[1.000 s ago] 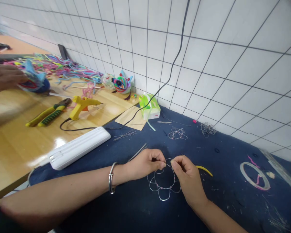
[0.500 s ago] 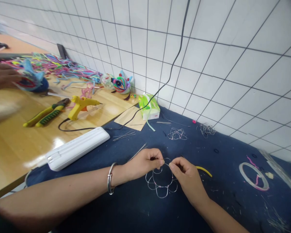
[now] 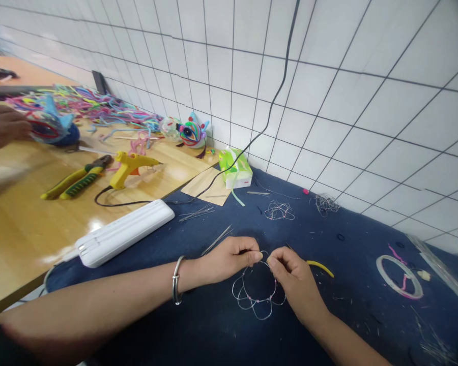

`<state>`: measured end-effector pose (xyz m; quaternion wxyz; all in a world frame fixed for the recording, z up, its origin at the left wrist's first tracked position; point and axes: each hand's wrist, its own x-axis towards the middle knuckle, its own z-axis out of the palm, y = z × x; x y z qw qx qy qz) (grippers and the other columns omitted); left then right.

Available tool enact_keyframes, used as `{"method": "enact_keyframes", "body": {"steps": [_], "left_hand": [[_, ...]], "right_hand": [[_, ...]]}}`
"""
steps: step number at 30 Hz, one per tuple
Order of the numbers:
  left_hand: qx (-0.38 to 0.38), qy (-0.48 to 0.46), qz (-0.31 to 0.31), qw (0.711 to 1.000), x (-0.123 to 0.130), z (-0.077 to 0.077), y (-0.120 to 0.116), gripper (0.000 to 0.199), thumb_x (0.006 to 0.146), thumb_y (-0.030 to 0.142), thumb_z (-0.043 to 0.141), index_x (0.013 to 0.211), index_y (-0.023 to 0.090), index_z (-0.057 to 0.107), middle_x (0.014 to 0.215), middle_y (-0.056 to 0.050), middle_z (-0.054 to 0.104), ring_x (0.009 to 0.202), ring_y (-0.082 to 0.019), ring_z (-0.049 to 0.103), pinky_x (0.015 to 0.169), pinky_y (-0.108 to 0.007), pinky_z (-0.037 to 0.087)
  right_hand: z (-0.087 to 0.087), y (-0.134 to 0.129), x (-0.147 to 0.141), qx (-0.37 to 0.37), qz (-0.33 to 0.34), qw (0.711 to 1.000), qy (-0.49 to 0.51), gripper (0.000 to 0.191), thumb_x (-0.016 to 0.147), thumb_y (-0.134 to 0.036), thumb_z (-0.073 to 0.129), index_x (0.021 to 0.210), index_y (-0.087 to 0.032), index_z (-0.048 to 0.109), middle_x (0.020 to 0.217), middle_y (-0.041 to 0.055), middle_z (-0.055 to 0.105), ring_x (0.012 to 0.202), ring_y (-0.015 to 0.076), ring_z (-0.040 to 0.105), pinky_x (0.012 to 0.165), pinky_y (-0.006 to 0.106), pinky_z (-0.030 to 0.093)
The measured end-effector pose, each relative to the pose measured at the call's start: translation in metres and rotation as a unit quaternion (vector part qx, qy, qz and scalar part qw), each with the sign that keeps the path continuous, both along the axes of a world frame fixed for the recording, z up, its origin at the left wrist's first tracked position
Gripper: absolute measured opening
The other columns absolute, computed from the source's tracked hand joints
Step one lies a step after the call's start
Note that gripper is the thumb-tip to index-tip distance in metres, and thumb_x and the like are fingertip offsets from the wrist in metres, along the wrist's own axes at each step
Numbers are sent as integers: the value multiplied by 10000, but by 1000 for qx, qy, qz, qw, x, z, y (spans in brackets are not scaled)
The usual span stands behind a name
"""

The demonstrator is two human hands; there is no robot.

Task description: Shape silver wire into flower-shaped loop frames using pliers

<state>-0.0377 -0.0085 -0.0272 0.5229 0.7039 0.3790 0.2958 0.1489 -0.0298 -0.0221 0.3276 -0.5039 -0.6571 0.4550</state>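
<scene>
A flower-shaped wire frame [image 3: 258, 301], a ring with looped petals and small pink joints, hangs between my two hands above the dark blue cloth. My left hand [image 3: 236, 258], with a silver bangle at the wrist, pinches the top of its ring on the left side. On the right side of the ring, the thumb and fingers of my right hand [image 3: 292, 277] are closed on the wire. The fingertips are a short gap apart. A yellow handle [image 3: 320, 268] shows behind my right hand, partly hidden by it.
Around the hands lie loose wires [image 3: 217, 239], another wire flower [image 3: 279, 210], a white roll [image 3: 399, 277] and a white power strip [image 3: 125, 233]. Farther left are a yellow glue gun [image 3: 132, 168], pliers [image 3: 76, 179] and another person's hand [image 3: 3, 127] by a blue figure [image 3: 53, 127].
The wire frame has turned slightly, its lower loops shifting down and right. My left hand has moved slightly right and down; my right hand has barely moved.
</scene>
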Motion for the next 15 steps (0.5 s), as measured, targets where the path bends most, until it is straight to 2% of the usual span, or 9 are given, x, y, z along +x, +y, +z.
{"method": "enact_keyframes", "body": {"steps": [5,9,15], "left_hand": [[5,3,-10,1000,0,2,-1,324,884,358,393,644,142,414,641,35,377,597,-78,350,548,-199,306],[22,17,-29,999,0,2,-1,331,882,354,397,624,146,389,628,39,345,587,-78,323,536,-195,295],[7,-25,-5,1000,2,0,-1,255,878,335,411,730,140,483,677,23,431,629,-86,396,591,-208,342]], "right_hand": [[2,-3,-4,35,1,999,-28,181,840,-304,461,700,-194,493,644,-39,433,610,109,415,579,225,360],[3,-5,-8,44,-32,998,-44,178,831,-291,463,686,-193,501,642,-32,460,607,116,437,578,229,374],[7,-5,-8,52,-44,996,-52,164,815,-276,463,687,-195,525,633,-23,485,591,121,454,562,238,384]]}}
